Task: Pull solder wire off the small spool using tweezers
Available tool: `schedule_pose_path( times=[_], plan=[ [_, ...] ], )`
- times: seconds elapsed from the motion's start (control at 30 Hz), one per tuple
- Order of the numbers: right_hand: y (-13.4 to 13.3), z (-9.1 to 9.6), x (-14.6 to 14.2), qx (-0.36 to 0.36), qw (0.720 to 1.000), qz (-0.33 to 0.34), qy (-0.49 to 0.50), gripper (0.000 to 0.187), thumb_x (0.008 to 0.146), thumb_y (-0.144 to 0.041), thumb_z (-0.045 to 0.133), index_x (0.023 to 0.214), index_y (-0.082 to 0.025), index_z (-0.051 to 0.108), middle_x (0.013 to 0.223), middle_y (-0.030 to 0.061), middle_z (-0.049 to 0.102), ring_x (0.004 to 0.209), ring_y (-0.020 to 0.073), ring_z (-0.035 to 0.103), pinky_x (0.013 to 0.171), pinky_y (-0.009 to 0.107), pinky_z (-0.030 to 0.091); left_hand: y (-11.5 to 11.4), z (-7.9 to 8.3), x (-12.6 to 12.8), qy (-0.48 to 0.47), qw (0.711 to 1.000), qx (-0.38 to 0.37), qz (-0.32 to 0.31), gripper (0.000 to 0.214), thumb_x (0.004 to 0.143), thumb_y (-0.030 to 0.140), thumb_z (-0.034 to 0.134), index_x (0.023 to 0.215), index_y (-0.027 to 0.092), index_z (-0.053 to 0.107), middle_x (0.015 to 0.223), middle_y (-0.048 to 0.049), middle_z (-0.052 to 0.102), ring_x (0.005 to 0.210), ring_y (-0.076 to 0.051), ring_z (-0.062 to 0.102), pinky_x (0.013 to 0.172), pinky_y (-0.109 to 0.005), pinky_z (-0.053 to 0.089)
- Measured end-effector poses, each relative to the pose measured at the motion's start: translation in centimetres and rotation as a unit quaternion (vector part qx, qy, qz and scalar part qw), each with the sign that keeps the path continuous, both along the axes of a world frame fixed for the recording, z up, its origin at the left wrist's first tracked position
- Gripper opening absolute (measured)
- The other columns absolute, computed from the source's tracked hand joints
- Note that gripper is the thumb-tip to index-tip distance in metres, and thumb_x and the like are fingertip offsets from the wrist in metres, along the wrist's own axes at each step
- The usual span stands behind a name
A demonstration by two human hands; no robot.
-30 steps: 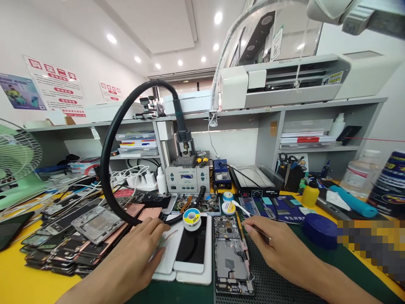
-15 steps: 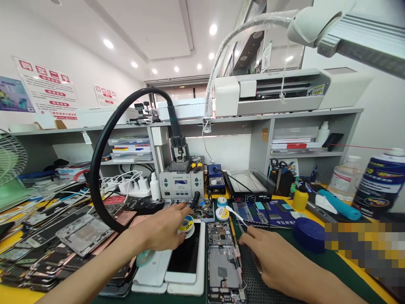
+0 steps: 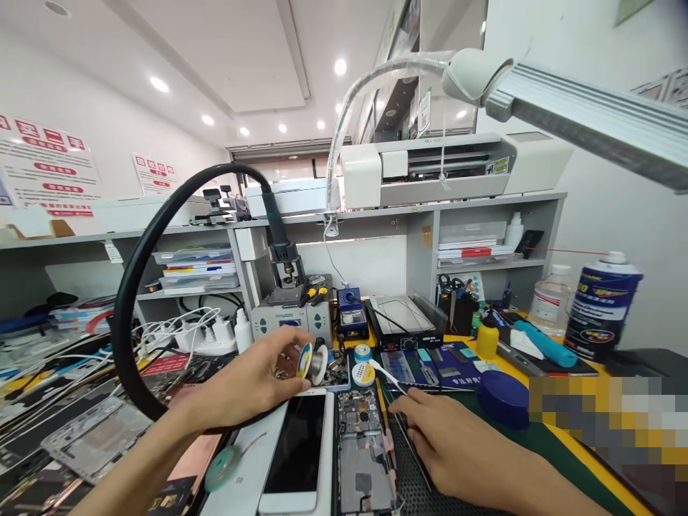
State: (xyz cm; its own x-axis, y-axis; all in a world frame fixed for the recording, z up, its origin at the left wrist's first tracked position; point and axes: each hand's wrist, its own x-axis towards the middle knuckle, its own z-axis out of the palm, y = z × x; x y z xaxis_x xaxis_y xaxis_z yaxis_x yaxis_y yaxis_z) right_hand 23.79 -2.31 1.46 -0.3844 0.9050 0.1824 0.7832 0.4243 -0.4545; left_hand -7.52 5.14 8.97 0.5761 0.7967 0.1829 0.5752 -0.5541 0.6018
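My left hand (image 3: 252, 380) holds a small spool of solder wire (image 3: 312, 361) lifted above the white phone (image 3: 297, 451) that lies face up on the bench. My right hand (image 3: 446, 448) rests on the dark mat (image 3: 430, 494) and grips thin tweezers (image 3: 411, 444), just right of an opened phone (image 3: 365, 459) with its inner boards showing.
A black hot-air hose (image 3: 134, 287) loops up from the grey rework station (image 3: 284, 319). Phone frames and parts (image 3: 80, 437) pile at left. A blue lid (image 3: 504, 399), yellow bottle (image 3: 486, 337), spray can (image 3: 602, 304) and lamp arm (image 3: 564, 122) stand at right.
My left hand reached forward, closed on the solder spool that stood on the white phone and lifted it. My right hand stayed on the mat. The view swung to the right.
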Motion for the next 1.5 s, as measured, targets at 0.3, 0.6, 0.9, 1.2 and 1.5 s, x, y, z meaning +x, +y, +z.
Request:
schedule_pose_path(
  times=[0.3, 0.6, 0.9, 1.2, 1.5],
  plan=[
    [1.1, 1.5, -0.7, -0.004, 0.966, -0.085, 0.243, 0.032, 0.099, -0.042, 0.053, 0.121, -0.021, 0.063, 0.112, 0.0117, 0.066, 0.097, 0.0278, 0.062, 0.08, 0.041, 0.047, -0.2, -2.8, 3.7, -0.275, 0.96, -0.049, -0.027, 0.049, 0.091, 0.038, 0.069, 0.131, 0.027, 0.044, 0.118, -0.0051, 0.068, 0.111, -0.023, 0.064, 0.098, -0.038, 0.051],
    [3.9, 3.4, -4.2, -0.218, 0.85, 0.046, 0.477, 0.07, 0.078, -0.021, 0.077, 0.144, -0.025, 0.053, 0.144, 0.0122, 0.06, 0.134, 0.0288, 0.055, 0.108, 0.045, 0.043, -0.2, -4.4, 3.3, -0.281, 0.959, -0.027, -0.023, 0.046, 0.09, 0.035, 0.072, 0.131, 0.032, 0.051, 0.129, -0.0026, 0.062, 0.117, -0.025, 0.059, 0.107, -0.045, 0.043],
    [5.7, 2.0, -6.2, -0.345, 0.757, 0.122, 0.542, 0.025, 0.073, -0.022, 0.081, 0.092, -0.008, 0.074, 0.078, 0.0062, 0.071, 0.064, 0.0191, 0.072, 0.073, 0.037, 0.058, -1.9, -3.9, 2.4, -0.262, 0.964, -0.034, -0.021, 0.044, 0.085, 0.029, 0.073, 0.126, 0.035, 0.057, 0.124, 0.0, 0.063, 0.117, -0.026, 0.058, 0.105, -0.044, 0.041],
    [6.0, 1.2, -3.7, -0.4, 0.732, 0.119, 0.539, 0.014, 0.095, -0.024, 0.07, 0.091, -0.013, 0.065, 0.064, -0.0071, 0.056, 0.041, 0.0029, 0.041, 0.036, 0.013, 0.032, -3.8, -3.2, 2.9, -0.268, 0.961, -0.043, -0.055, 0.047, 0.073, 0.018, 0.074, 0.116, 0.034, 0.065, 0.104, 0.0049, 0.066, 0.101, -0.021, 0.061, 0.094, -0.035, 0.044],
    [6.8, -0.4, -2.0, -0.396, 0.754, 0.129, 0.508, 0.023, 0.1, -0.031, 0.065, 0.117, -0.015, 0.065, 0.11, 0.0067, 0.069, 0.087, 0.0189, 0.07, 0.074, 0.035, 0.061, -4.2, -3.7, 3.2, -0.276, 0.956, -0.051, -0.086, 0.051, 0.071, 0.013, 0.079, 0.114, 0.039, 0.068, 0.098, 0.0109, 0.07, 0.092, -0.016, 0.065, 0.087, -0.026, 0.044]
  ],
)
